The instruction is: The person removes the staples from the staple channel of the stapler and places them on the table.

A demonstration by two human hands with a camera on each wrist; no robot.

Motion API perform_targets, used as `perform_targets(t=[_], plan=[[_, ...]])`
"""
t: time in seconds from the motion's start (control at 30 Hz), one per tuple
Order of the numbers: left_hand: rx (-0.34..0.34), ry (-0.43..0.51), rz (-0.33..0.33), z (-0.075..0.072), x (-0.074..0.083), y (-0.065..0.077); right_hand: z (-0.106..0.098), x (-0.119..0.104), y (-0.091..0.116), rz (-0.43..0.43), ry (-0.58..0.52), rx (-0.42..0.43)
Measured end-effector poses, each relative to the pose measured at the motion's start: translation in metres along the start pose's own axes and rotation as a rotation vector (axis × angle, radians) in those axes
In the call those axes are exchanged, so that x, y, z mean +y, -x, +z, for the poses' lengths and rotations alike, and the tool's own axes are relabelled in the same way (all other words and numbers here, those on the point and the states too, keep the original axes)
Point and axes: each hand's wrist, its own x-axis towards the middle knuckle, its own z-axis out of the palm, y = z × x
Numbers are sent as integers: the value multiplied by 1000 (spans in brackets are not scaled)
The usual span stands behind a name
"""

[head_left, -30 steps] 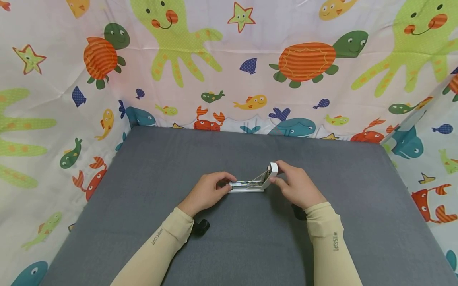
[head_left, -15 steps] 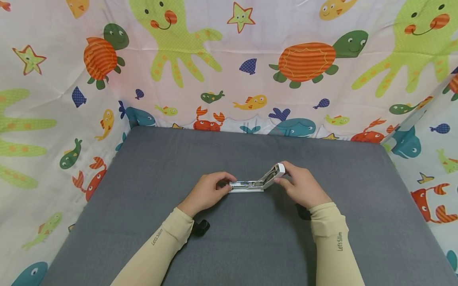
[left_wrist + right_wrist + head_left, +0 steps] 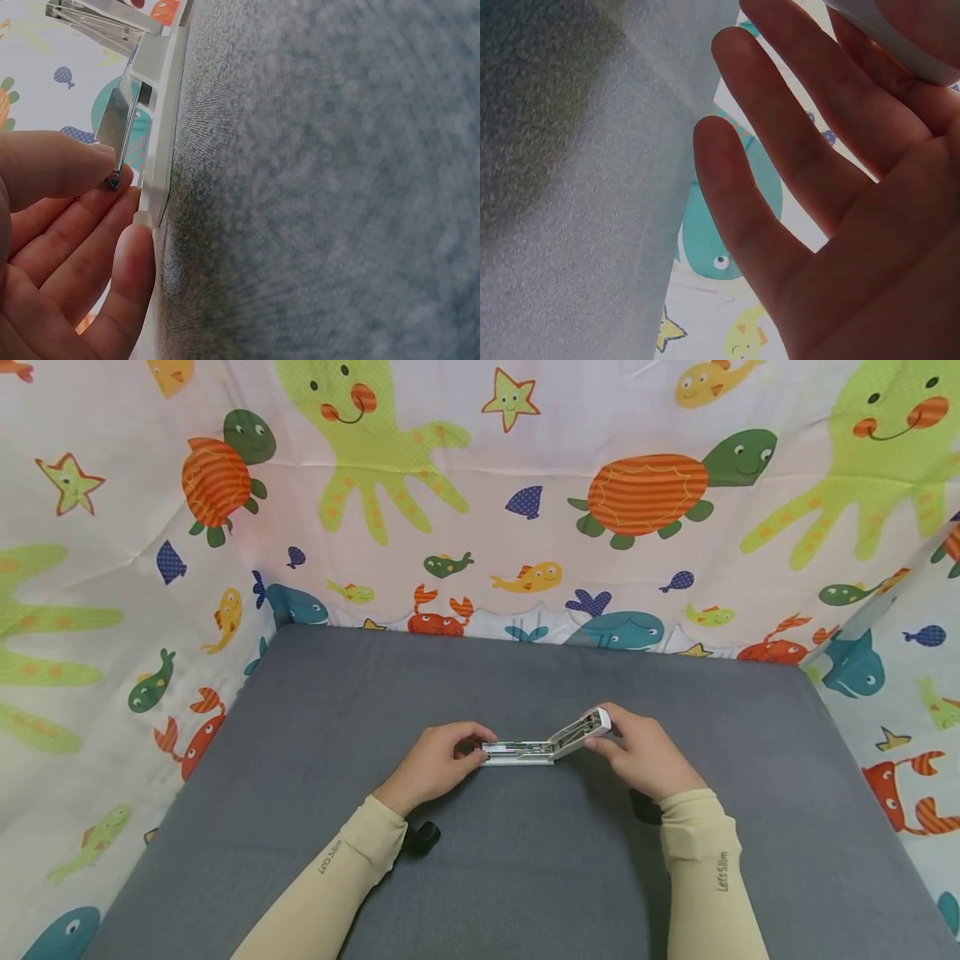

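Observation:
A white stapler lies opened out on the grey cloth surface, its base [image 3: 517, 760] flat and its top cover [image 3: 583, 732] swung up and back to the right. My left hand [image 3: 435, 764] is at the left end. In the left wrist view its thumb and forefinger pinch the tip of the metal staple rail [image 3: 116, 124], and another fingertip touches the end of the white base [image 3: 156, 161]. My right hand [image 3: 645, 752] grips the raised cover's free end between thumb and forefinger. The right wrist view shows its other fingers extended beside the cover [image 3: 900, 45].
Grey cloth [image 3: 480, 877] covers the table. A curtain printed with sea animals [image 3: 517, 468] hangs along the back and both sides. Black wrist-worn devices [image 3: 422, 839] sit under the sleeves' cuffs.
My right hand has moved right and slightly down, tilting the stapler's cover from steeply raised to leaning further back. The left hand has stayed in place at the stapler's other end.

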Motion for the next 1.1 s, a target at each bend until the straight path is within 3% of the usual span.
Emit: perform_targets(t=[0.53,1.1], plan=[[3,3,-9,-2,2,0,-3,10,0,48,-21,-24],[-6,22,0,-1,0,1,-3,23,2,115,33,-32]])
